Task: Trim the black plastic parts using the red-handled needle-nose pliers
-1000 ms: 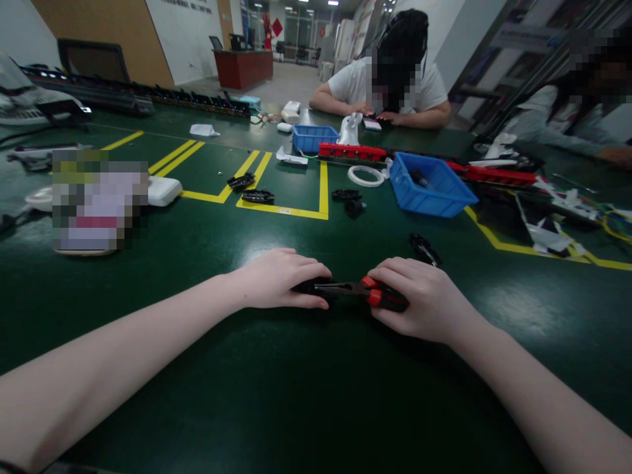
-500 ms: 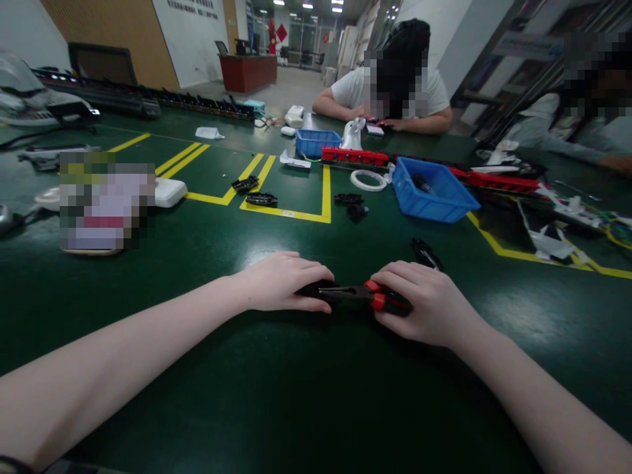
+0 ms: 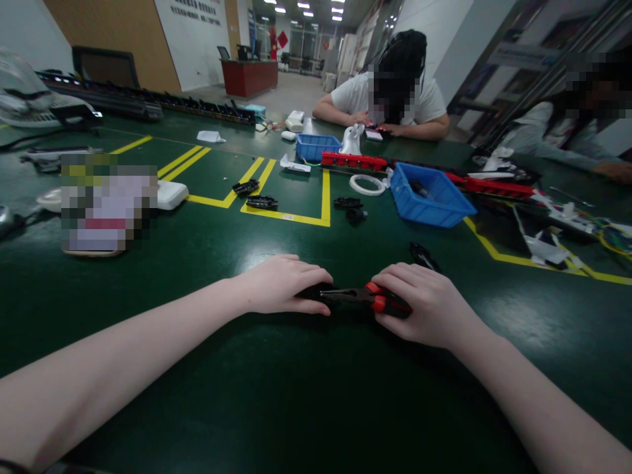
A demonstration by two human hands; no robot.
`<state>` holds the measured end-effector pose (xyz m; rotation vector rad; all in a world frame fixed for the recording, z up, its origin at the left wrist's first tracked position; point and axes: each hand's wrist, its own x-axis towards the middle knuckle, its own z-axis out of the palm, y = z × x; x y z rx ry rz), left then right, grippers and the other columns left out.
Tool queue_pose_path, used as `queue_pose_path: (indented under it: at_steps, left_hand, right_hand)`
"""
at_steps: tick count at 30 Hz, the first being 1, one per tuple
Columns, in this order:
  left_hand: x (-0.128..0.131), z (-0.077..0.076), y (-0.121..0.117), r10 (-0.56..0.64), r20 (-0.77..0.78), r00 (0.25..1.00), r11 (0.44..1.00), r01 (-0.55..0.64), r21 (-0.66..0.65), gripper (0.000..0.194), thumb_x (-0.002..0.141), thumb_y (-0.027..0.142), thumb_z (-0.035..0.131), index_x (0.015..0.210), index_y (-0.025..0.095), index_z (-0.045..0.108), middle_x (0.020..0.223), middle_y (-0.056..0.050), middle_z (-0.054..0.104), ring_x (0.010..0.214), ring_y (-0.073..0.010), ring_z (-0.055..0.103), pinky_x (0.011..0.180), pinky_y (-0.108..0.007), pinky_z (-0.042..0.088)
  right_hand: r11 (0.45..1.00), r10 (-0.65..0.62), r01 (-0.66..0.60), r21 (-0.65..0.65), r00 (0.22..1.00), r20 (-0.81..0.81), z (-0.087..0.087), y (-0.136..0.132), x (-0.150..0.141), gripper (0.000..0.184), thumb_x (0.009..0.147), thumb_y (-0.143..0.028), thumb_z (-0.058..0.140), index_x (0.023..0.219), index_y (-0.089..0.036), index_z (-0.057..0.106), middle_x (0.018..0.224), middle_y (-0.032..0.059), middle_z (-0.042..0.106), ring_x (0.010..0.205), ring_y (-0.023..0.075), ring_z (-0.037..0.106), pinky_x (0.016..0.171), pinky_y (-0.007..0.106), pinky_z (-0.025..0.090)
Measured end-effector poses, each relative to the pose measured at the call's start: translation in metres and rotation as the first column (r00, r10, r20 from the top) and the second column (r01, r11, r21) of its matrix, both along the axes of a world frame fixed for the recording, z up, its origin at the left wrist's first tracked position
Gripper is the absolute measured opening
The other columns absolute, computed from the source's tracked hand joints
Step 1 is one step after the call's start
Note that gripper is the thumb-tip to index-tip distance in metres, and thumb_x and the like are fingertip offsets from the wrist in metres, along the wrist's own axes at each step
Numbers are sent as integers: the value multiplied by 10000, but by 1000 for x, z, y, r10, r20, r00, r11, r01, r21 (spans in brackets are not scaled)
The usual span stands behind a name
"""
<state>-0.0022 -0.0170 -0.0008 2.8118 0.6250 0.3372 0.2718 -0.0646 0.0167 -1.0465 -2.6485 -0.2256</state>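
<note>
Red-and-black long-nose pliers (image 3: pixel 353 295) lie crosswise between my hands, jaws pointing left. My right hand (image 3: pixel 419 303) is closed around their handles. A small black part (image 3: pixel 311 291) is pinched between the thumb and fingers of my left hand (image 3: pixel 284 284), and the plier tips meet it there. My fingers hide most of that part, so its kind is unclear. Just beyond my right hand, another black part (image 3: pixel 423 255) rests on the green table (image 3: pixel 316 395).
Farther back lie several black parts (image 3: pixel 261 202), a roll of white tape (image 3: pixel 367 185) and a blue bin (image 3: pixel 432 201). A phone (image 3: pixel 106 210) and a white case (image 3: pixel 171 195) are at left. Across the table a person (image 3: pixel 395 92) leans over; another sits at right.
The view has tilted up slightly. My hands, the pliers and the black part stay in nearly the same place.
</note>
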Motion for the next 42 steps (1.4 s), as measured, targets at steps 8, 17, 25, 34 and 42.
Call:
queue_pose_path:
  at_steps: [8,17,25,34,42]
  left_hand:
    - [0,1,-1,13,-3,1000,1000,-13,4,417,941,534,558,1164,183,592,998,-40,696,807,-185,643,732,-288,423]
    - [0,0,0,3,6,1000,1000,-3,1,419,936,536,566,1152,178,595,999,-38,699,810,-186,643,736,-290,419]
    - [0,-1,0,-2,7,1000,1000,2,14,424,934,552,558,1140,185,602,978,-39,700,792,-181,641,724,-287,420]
    - [0,0,0,-3,13,1000,1000,3,18,430,929,550,570,1146,181,605,976,-37,700,797,-183,645,732,-289,424]
    - [0,0,0,-8,13,1000,1000,8,9,423,941,548,549,1147,181,592,1018,-46,701,818,-187,651,749,-298,429]
  right_hand:
    - [1000,8,-8,-2,1000,26,0,1,-1,203,778,-275,591,944,-165,634,886,97,705,781,228,657,675,347,506]
    - [999,-17,18,49,1000,-20,-2,1,0,224,784,-271,604,976,-160,630,929,110,710,811,241,654,706,371,518]
    - [999,-31,33,38,998,-63,-5,1,-4,243,780,-257,605,997,-154,644,947,121,712,827,256,660,709,392,528]
    - [999,-37,39,17,993,-113,-5,0,-2,249,779,-258,631,1010,-166,641,963,110,710,842,247,670,727,385,533]
    - [1000,-25,27,13,995,-98,-4,-1,-7,239,770,-253,617,990,-170,658,942,110,713,816,246,665,703,382,531]
